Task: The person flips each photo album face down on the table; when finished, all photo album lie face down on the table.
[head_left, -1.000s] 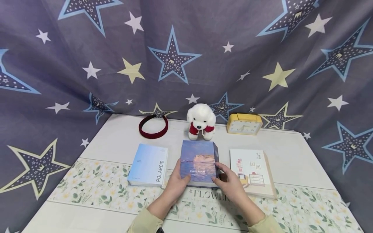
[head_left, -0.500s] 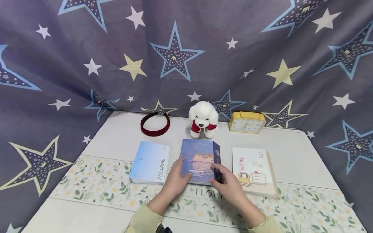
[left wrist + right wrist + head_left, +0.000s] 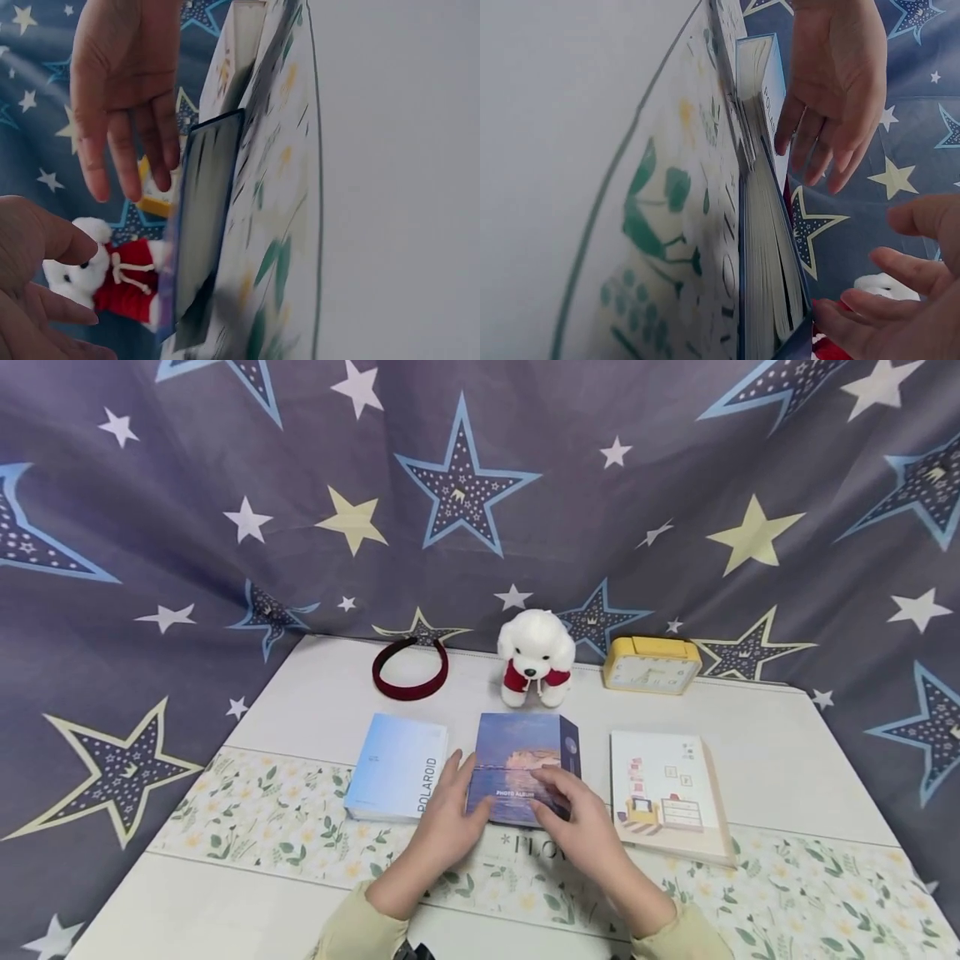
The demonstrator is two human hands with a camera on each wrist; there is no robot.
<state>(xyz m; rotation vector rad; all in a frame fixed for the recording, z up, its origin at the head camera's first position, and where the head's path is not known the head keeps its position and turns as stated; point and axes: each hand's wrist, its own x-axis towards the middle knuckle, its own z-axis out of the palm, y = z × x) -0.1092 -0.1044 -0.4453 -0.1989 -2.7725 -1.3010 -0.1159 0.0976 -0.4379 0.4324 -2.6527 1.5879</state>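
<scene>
A photo album (image 3: 517,752) with a painted sea-cliff cover lies flat at the table's middle. My left hand (image 3: 450,814) hovers by its left edge, fingers relaxed and holding nothing. Over its lower right part is my right hand (image 3: 581,822), fingers loosely bent and apart. In the left wrist view the album (image 3: 206,202) shows its page edge, with a gap between it and both hands. Seen from the right wrist, my right hand's fingertips (image 3: 832,319) are close to the album's cover corner; whether they touch it I cannot tell.
A blue POLAROID album (image 3: 393,768) lies to the left, a white illustrated book (image 3: 667,789) to the right. Behind stand a dark red headband (image 3: 408,692), a white plush dog (image 3: 536,647) and a yellow clock (image 3: 651,667). A starry curtain (image 3: 300,460) hangs at the back.
My right hand has let go of the album's right side and shifted left over its cover. My left hand has come away from the left edge. The whole view has tilted slightly.
</scene>
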